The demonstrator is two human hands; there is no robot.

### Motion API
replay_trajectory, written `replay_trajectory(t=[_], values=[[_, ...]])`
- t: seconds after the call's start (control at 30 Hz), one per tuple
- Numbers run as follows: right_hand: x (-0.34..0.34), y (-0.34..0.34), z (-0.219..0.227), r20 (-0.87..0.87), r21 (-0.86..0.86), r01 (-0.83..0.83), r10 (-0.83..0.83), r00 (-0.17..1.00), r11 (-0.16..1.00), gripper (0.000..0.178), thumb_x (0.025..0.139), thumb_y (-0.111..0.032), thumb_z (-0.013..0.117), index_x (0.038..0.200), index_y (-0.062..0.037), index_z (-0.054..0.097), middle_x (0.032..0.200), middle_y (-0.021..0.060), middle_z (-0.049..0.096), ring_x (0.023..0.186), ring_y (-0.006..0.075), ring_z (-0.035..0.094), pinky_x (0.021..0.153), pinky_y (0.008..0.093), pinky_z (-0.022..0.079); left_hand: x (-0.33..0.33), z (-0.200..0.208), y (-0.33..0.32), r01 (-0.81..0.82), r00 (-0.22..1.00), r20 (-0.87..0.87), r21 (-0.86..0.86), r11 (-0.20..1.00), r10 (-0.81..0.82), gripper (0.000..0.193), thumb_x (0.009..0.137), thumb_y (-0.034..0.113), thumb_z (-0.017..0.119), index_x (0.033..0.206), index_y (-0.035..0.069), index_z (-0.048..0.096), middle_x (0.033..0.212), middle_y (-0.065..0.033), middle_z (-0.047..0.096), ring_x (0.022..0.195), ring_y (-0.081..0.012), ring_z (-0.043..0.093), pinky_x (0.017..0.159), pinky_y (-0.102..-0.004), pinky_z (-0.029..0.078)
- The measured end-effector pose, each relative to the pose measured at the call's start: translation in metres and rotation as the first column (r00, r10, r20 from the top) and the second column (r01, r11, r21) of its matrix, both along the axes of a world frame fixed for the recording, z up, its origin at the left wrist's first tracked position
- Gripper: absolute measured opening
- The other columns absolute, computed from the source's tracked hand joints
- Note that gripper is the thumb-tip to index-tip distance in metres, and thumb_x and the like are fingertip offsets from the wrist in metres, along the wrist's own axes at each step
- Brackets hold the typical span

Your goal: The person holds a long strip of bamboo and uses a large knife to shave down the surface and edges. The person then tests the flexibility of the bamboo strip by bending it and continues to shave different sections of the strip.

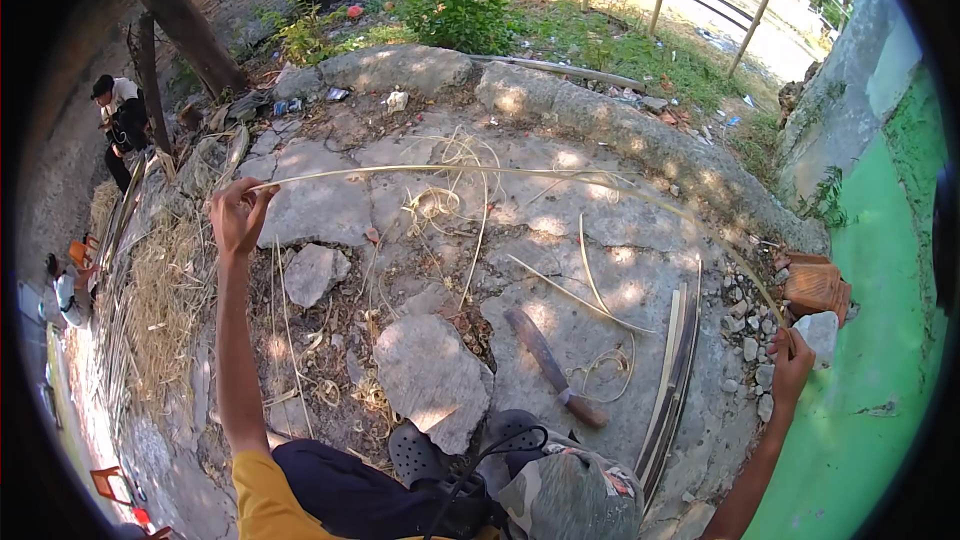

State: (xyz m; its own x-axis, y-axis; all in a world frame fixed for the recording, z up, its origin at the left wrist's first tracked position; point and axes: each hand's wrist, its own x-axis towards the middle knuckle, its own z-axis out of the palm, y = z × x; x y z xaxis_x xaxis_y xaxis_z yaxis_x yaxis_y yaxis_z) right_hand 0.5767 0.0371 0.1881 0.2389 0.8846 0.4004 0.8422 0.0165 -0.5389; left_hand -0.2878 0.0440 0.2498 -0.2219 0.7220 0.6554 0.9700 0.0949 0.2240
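A long, thin bamboo strip (480, 169) stretches in a bow across the view, above the cracked concrete. My left hand (238, 218), raised at the left, pinches one end. Far to the right, my right hand (791, 370) pinches the other end near the green wall. A machete (550, 362) with a wooden handle lies on the ground between my feet and the strip. To its right rests a bundle of split bamboo slats (673, 360). Curled shavings (437, 204) and loose thin strips (582, 292) are scattered on the concrete.
A loose concrete slab (433, 375) lies before my feet, with a smaller chunk (315, 274) farther left. Gravel, an orange-brown block (815, 285) and the green wall (880, 360) border the right. Dry straw (165, 310) covers the left. Two people are at the far left.
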Motion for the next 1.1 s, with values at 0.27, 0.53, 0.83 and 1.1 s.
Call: replay_trajectory(t=[0.27, 0.53, 0.83, 1.1], values=[[0.076, -0.020, -0.027, -0.431, -0.549, -0.367, 0.122, 0.894, 0.751, 0.015, 0.086, -0.010, 0.076, 0.086, -0.0027, 0.064, 0.077, -0.0005, 0.061, 0.067, 0.0081, 0.054, 0.059, 0.0245, 0.041, -0.081, -0.018, -0.051, 0.267, 0.843, 0.534, -0.316, 0.911, -0.062, 0.050, 0.080, 0.037, 0.087, 0.114, 0.007, 0.066, 0.113, -0.0029, 0.063, 0.097, -0.0139, 0.063, 0.085, -0.0330, 0.055], [-0.002, -0.011, -0.101, -0.487, -0.648, -0.441, 0.107, 0.867, 0.621, 0.018, 0.091, -0.019, 0.072, 0.081, -0.0049, 0.066, 0.069, -0.0023, 0.060, 0.060, 0.0057, 0.051, 0.055, 0.0230, 0.038, 0.037, -0.079, -0.073, 0.018, 1.000, -0.014, -0.053, 0.998, -0.019, 0.069, 0.086, 0.057, 0.073, 0.132, 0.008, 0.057, 0.131, -0.0099, 0.058, 0.125, -0.0282, 0.053, 0.106, -0.0423, 0.039], [-0.112, 0.065, -0.099, -0.623, -0.514, -0.704, 0.350, 0.699, 0.491, 0.027, 0.089, -0.025, 0.079, 0.084, -0.0019, 0.067, 0.070, -0.0055, 0.058, 0.062, 0.0024, 0.049, 0.054, 0.0213, 0.037, 0.192, -0.099, -0.058, 0.549, 0.814, 0.329, -0.705, 0.449, -0.479, 0.053, 0.090, 0.047, 0.071, 0.127, 0.010, 0.063, 0.120, -0.0080, 0.067, 0.115, -0.0272, 0.062, 0.096, -0.0459, 0.046], [-0.185, 0.142, -0.080, -0.393, -0.443, -0.763, 0.663, 0.637, 0.470, 0.023, 0.090, -0.022, 0.077, 0.102, -0.0049, 0.068, 0.093, 0.0020, 0.067, 0.085, 0.0099, 0.060, 0.073, 0.0274, 0.047, 0.187, -0.105, -0.094, 0.802, 0.592, 0.799, -0.571, 0.177, -0.103, 0.029, 0.098, 0.030, 0.066, 0.092, 0.002, 0.071, 0.064, -0.0087, 0.057, 0.056, -0.0200, 0.053, 0.055, -0.0352, 0.039]])
